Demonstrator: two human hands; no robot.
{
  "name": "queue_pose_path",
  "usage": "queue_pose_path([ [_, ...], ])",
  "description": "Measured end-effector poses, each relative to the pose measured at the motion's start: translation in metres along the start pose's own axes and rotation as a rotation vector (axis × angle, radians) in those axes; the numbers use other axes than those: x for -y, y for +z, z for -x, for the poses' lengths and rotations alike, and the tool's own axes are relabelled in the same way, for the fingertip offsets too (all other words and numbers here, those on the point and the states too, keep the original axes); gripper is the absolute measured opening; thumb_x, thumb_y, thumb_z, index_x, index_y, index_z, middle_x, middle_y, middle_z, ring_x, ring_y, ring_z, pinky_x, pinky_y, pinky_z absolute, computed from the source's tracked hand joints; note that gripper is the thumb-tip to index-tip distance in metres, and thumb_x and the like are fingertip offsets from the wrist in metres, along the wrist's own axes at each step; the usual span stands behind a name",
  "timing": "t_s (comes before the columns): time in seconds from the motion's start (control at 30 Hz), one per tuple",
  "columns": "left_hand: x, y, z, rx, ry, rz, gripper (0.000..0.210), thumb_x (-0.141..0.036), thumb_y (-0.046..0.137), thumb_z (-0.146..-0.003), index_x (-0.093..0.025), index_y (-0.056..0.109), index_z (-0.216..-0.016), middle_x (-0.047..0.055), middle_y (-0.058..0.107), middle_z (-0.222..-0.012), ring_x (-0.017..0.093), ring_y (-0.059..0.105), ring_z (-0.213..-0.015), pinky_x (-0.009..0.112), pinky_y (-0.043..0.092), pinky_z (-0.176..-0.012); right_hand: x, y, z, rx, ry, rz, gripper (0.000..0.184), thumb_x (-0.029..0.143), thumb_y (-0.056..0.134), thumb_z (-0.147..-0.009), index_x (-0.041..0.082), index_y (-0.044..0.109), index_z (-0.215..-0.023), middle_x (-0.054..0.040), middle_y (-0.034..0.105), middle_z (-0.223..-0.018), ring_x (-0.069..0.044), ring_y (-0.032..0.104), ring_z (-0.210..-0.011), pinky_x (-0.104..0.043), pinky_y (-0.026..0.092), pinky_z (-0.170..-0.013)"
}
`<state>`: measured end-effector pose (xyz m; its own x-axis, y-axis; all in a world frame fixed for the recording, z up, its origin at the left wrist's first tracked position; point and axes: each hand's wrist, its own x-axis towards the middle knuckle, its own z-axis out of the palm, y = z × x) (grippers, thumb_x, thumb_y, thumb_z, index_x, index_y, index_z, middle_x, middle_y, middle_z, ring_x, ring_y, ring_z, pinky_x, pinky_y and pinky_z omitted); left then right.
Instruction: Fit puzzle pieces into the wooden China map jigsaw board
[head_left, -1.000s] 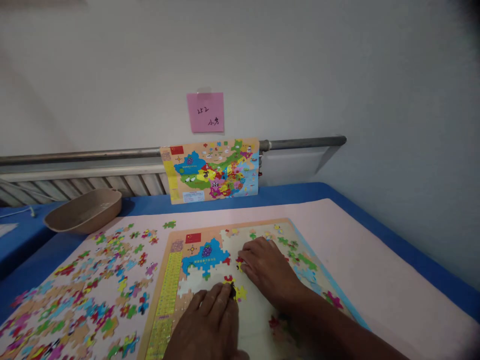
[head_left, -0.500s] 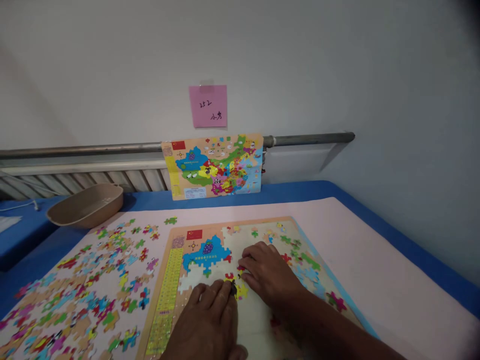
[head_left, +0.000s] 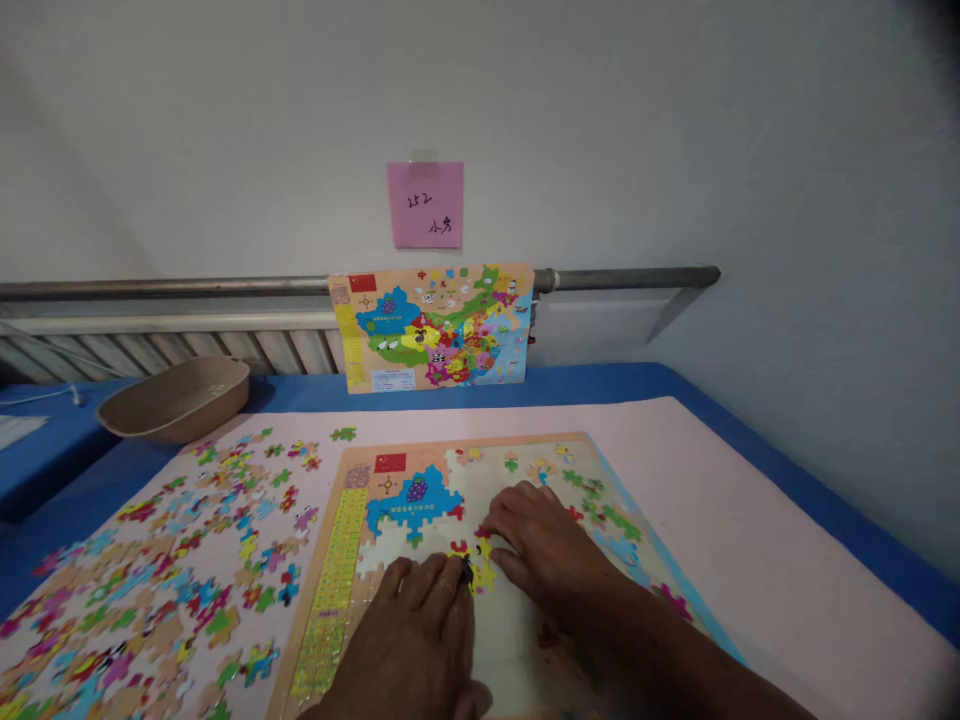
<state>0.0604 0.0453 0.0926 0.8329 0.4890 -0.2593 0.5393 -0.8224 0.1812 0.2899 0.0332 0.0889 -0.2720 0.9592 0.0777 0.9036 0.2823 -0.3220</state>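
Observation:
The puzzle board (head_left: 517, 640) carries a partly assembled map of China, with a blue region (head_left: 415, 503) joined at its upper left. My left hand (head_left: 424, 620) lies flat over the board's lower middle. Its fingertips touch a small cluster of yellow puzzle pieces (head_left: 484, 572) that shows a dark animal. From the right, my right hand (head_left: 544, 545) curls down at that cluster's top edge. Its thumb and fingers close around a small red puzzle piece (head_left: 484, 530), partly covered by the fingertips. Several loose pieces (head_left: 619, 525) lie on the board's right side.
Many loose puzzle pieces (head_left: 172, 590) spread over the pink sheet (head_left: 757, 520) on the left. Behind them stands a brown basin (head_left: 176, 405). A printed reference map (head_left: 435, 330) leans against the pipe (head_left: 637, 278) at the back. A pink note (head_left: 426, 205) is taped to the wall.
The view has shifted slightly. My right hand's fingers have moved a little at the red piece, with the thumb lower. My left hand stays on the yellow cluster.

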Motion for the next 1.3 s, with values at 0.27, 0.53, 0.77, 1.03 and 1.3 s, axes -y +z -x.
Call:
queue_pose_path([
  [0.27, 0.001, 0.0032, -0.001, -0.006, 0.012, 0.002, 0.077, -0.063, 0.055, -0.097, -0.006, 0.057, -0.149, 0.027, 0.042, -0.163, 0.047, 0.042, -0.15, 0.068, 0.038, -0.12, 0.0003, -0.0001, 0.0026, -0.047, -0.012, -0.047, 0.016, 0.013, 0.069, -0.086, 0.019, 0.064, -0.1, -0.0063, 0.065, -0.109, -0.026, 0.052, -0.104, -0.042, 0.031, -0.1],
  [0.53, -0.0018, -0.0022, -0.0006, 0.016, -0.004, 0.029, 0.078, -0.061, 0.056, -0.097, -0.004, 0.055, -0.151, 0.027, 0.041, -0.163, 0.047, 0.041, -0.151, 0.068, 0.036, -0.122, 0.0028, 0.0006, 0.0012, 0.004, -0.016, -0.071, 0.017, 0.014, 0.071, -0.087, 0.02, 0.064, -0.102, -0.0057, 0.064, -0.11, -0.026, 0.052, -0.106, -0.041, 0.033, -0.096],
  [0.77, -0.0009, 0.0019, -0.0002, -0.015, 0.005, 0.017, 0.078, -0.061, 0.06, -0.095, -0.006, 0.056, -0.15, 0.026, 0.044, -0.162, 0.045, 0.043, -0.15, 0.066, 0.038, -0.121, 0.0068, -0.0029, -0.0022, 0.046, -0.017, -0.058, 0.017, 0.014, 0.071, -0.086, 0.019, 0.064, -0.102, -0.0063, 0.065, -0.11, -0.026, 0.052, -0.105, -0.04, 0.033, -0.093],
  [1.03, 0.0014, 0.0034, 0.0009, -0.029, 0.021, 0.005, 0.08, -0.063, 0.055, -0.097, -0.006, 0.053, -0.152, 0.027, 0.043, -0.162, 0.047, 0.043, -0.15, 0.068, 0.037, -0.121, 0.0077, -0.0039, -0.0032, 0.081, -0.02, -0.044, 0.017, 0.015, 0.071, -0.087, 0.019, 0.066, -0.103, -0.0062, 0.065, -0.111, -0.025, 0.054, -0.104, -0.04, 0.033, -0.093],
  [1.3, 0.0012, 0.0047, -0.0003, -0.033, 0.011, 0.025, 0.08, -0.062, 0.058, -0.095, -0.006, 0.055, -0.152, 0.026, 0.044, -0.162, 0.047, 0.042, -0.15, 0.069, 0.036, -0.122, 0.0075, -0.0011, 0.0027, 0.051, -0.036, -0.009, 0.024, 0.009, 0.064, -0.09, 0.021, 0.071, -0.108, -0.0064, 0.066, -0.113, -0.025, 0.055, -0.106, -0.04, 0.034, -0.091],
])
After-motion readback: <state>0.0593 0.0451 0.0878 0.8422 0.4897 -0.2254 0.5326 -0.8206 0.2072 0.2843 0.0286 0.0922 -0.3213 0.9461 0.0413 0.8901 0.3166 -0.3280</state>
